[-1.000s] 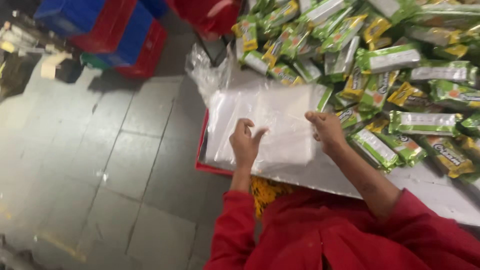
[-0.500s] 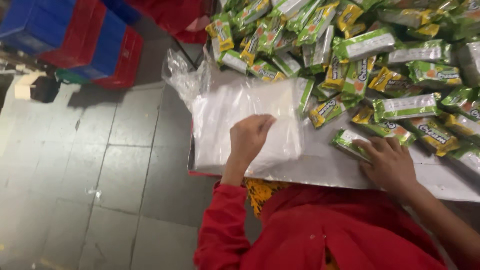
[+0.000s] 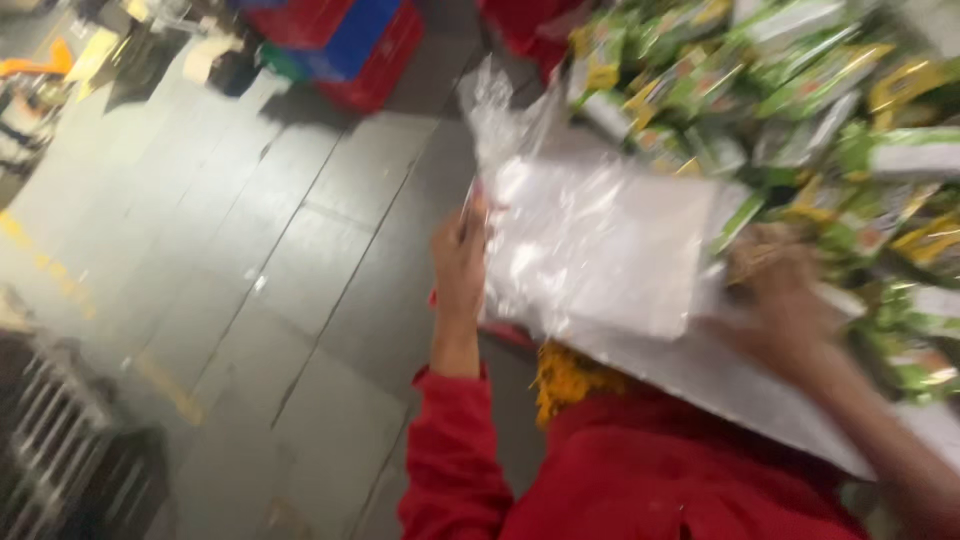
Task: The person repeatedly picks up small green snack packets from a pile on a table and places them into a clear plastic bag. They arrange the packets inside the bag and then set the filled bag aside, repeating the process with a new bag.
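Grey floor tiles [image 3: 250, 250] fill the left of the frame. At centre, the left hand [image 3: 460, 262] has its fingers clamped on the edge of a clear plastic bag [image 3: 590, 245] lying on the white worktop [image 3: 740, 385]. The right hand [image 3: 785, 290] is blurred among green packets [image 3: 800, 90], its grip unreadable. Held by one edge only, the slippery bag could slide off the worktop.
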